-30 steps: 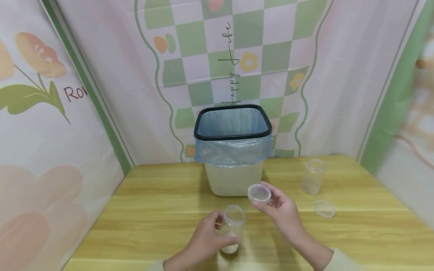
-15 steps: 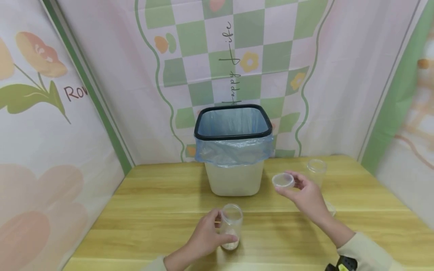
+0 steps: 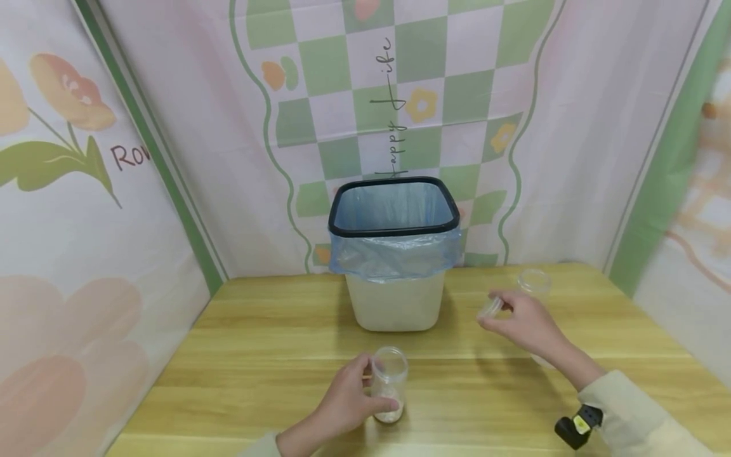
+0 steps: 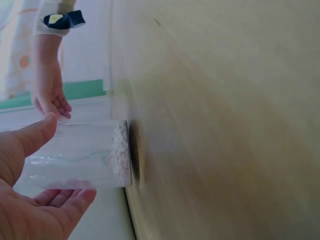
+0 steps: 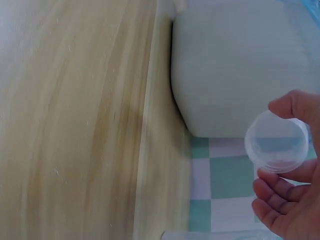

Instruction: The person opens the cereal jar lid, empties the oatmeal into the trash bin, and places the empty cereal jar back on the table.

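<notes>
My left hand point(image 3: 347, 401) grips a clear plastic jar point(image 3: 391, 374) around its side, thumb in front and fingers behind. The jar has no lid on and stands upright, its base right at the table top. In the left wrist view, a layer of whitish flaky material point(image 4: 120, 155) fills its bottom. Off to the right, my right hand point(image 3: 528, 322) pinches a clear round lid point(image 5: 277, 142) by its edge between thumb and fingers. That lid is held up above the table, tipped nearly on edge in the head view.
A pale bin point(image 3: 394, 301) with a black rim and blue liner bag stands at the back middle of the wooden table point(image 3: 257, 355). Behind my right hand stands a second clear jar point(image 3: 535, 280), partly hidden. Another lid point(image 3: 541, 362) lies mostly covered by my right wrist.
My right hand has carried the lid rightward, away from the jar, and turned it from lying face-up to nearly on edge. The left hand and its jar stay almost in place.
</notes>
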Action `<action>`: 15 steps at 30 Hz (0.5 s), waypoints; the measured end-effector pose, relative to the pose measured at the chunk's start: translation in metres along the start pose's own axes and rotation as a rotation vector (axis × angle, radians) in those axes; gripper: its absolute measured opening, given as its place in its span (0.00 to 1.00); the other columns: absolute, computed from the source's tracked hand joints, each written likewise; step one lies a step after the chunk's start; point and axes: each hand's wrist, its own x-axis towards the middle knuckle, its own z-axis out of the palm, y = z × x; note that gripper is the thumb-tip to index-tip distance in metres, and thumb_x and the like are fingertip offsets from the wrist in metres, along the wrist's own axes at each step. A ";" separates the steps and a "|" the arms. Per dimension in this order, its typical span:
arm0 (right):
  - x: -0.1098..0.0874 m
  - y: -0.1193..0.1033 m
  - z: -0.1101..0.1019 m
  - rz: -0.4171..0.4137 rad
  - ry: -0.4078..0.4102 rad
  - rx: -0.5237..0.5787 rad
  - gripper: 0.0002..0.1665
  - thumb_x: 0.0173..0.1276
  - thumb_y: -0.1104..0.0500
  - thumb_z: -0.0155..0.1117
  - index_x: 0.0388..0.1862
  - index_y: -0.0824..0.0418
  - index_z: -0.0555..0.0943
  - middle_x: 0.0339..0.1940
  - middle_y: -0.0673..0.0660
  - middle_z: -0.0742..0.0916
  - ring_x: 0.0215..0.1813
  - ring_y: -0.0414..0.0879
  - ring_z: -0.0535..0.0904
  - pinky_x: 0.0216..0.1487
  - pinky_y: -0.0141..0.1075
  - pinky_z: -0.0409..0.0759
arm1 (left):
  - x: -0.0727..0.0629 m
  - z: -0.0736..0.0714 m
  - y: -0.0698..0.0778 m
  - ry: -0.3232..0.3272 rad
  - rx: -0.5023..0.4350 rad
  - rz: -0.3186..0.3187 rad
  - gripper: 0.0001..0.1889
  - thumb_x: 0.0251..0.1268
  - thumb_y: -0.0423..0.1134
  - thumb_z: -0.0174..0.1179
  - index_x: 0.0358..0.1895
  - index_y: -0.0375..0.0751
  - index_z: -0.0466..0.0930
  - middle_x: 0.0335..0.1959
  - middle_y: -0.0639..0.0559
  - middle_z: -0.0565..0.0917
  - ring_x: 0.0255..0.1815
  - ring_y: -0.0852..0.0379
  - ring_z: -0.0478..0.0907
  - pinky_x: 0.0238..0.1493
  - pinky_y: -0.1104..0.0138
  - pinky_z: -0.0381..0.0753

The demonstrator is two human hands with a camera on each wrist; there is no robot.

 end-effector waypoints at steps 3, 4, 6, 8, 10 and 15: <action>0.004 0.005 0.001 -0.036 -0.040 -0.091 0.37 0.58 0.50 0.71 0.56 0.78 0.75 0.46 0.71 0.83 0.46 0.62 0.79 0.43 0.54 0.80 | 0.000 0.001 -0.001 -0.006 -0.005 0.007 0.29 0.45 0.41 0.77 0.50 0.38 0.74 0.50 0.48 0.81 0.52 0.46 0.79 0.52 0.61 0.80; 0.006 0.006 0.002 -0.048 -0.054 -0.120 0.37 0.57 0.50 0.70 0.54 0.79 0.76 0.44 0.71 0.83 0.45 0.62 0.80 0.42 0.54 0.80 | 0.000 0.001 -0.001 -0.008 -0.012 0.009 0.29 0.45 0.41 0.77 0.51 0.38 0.74 0.50 0.48 0.81 0.53 0.46 0.79 0.52 0.61 0.80; 0.008 0.010 0.003 -0.064 -0.086 -0.178 0.38 0.57 0.49 0.69 0.53 0.81 0.75 0.43 0.72 0.83 0.44 0.63 0.80 0.42 0.55 0.80 | 0.000 0.000 -0.002 -0.014 -0.024 0.013 0.30 0.46 0.41 0.77 0.52 0.38 0.74 0.50 0.49 0.81 0.54 0.47 0.78 0.53 0.62 0.79; 0.009 0.015 0.004 -0.060 -0.125 -0.217 0.39 0.59 0.48 0.68 0.53 0.83 0.74 0.44 0.75 0.82 0.45 0.67 0.79 0.44 0.57 0.79 | 0.000 0.000 -0.002 -0.018 -0.033 0.016 0.31 0.46 0.40 0.77 0.54 0.38 0.73 0.50 0.50 0.80 0.55 0.47 0.77 0.54 0.63 0.79; 0.010 0.019 0.005 -0.049 -0.159 -0.246 0.41 0.59 0.47 0.67 0.53 0.84 0.73 0.46 0.78 0.81 0.48 0.71 0.77 0.46 0.59 0.78 | -0.001 0.000 -0.003 -0.021 -0.037 0.020 0.32 0.46 0.40 0.77 0.56 0.38 0.73 0.51 0.52 0.80 0.55 0.48 0.77 0.54 0.64 0.78; 0.012 0.026 0.007 -0.019 -0.228 -0.305 0.42 0.56 0.48 0.68 0.52 0.85 0.72 0.47 0.80 0.79 0.50 0.74 0.75 0.49 0.61 0.76 | -0.001 0.000 -0.004 -0.015 -0.033 0.031 0.33 0.46 0.39 0.77 0.57 0.38 0.73 0.51 0.54 0.80 0.55 0.48 0.77 0.54 0.65 0.78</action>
